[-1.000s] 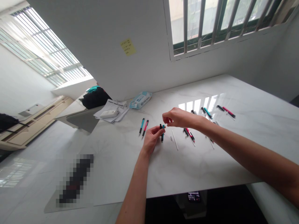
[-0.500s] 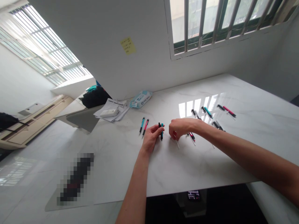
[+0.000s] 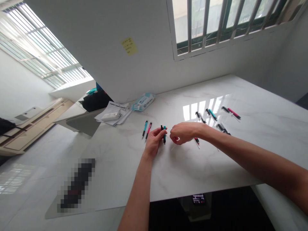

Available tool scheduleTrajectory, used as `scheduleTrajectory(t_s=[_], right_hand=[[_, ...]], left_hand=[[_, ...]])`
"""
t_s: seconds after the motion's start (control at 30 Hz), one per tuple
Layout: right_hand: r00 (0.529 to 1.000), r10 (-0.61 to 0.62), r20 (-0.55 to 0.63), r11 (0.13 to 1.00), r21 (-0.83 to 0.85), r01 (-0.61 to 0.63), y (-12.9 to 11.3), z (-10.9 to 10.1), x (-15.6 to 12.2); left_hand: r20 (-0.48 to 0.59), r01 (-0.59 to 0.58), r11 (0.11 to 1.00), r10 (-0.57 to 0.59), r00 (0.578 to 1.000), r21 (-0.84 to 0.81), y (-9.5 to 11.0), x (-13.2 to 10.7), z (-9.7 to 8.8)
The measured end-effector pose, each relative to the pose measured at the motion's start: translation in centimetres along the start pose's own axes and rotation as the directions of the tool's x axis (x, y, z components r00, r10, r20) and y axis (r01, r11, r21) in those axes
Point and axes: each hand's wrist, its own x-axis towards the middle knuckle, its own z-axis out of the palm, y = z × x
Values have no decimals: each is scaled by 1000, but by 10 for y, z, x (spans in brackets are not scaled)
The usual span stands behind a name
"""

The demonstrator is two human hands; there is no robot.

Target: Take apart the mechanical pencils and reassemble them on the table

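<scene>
My left hand is closed around the teal pen barrel and a black pen part, held side by side between thumb and fingers. My right hand is just to the right, fingers curled in a pinch. A thin white refill, blurred and faint, points down from its fingertips. Left of my left hand lie a teal pen and a pink pen, both whole. A pink and black pen part with a white refill shows below my right wrist, partly covered.
Further right lie several dismantled pens, among them teal parts, pink parts and black parts. A wipes packet and papers sit by the wall. A pixelated dark object is at lower left.
My right hand has moved slightly left and up from the tabletop, and the white refill under it has shifted left with it. My left hand keeps its grip. The view has shifted a little.
</scene>
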Motion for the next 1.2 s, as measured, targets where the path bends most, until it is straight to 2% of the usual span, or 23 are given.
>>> scheduleTrajectory(t_s=[0.13,0.27,0.37,0.47,0.57,0.63,0.77,0.83,1.03,1.2], right_hand=[[997,-37,-67,981,190,49,1,-25,-15],[964,-42,-261,944,306,123,15,-41,-23],[908,27,-418,890,423,168,28,-42,-18],[847,136,-514,818,541,197,37,-34,-9],[775,231,-589,835,529,153,38,-26,0],[745,277,-607,827,546,137,34,-23,4],[777,261,-572,733,641,226,22,-22,7],[791,252,-558,717,657,235,18,-22,8],[795,283,-536,739,650,175,20,-21,7],[839,261,-478,750,647,135,22,-17,9]], left_hand=[[11,-10,1000,10,1000,-22,-2,1,-1],[14,-11,1000,11,1000,11,-1,0,2],[-7,-1,1000,1,1000,15,0,-1,3],[-13,4,1000,-4,1000,14,0,-1,2],[-7,7,1000,-7,1000,19,1,-1,2],[0,7,1000,-7,1000,31,1,-2,2],[24,-1,999,-1,1000,54,2,-3,2],[35,0,999,-1,999,53,2,-4,2],[31,5,1000,-6,1000,30,1,-3,0],[37,-1,999,0,999,38,1,-4,0]])
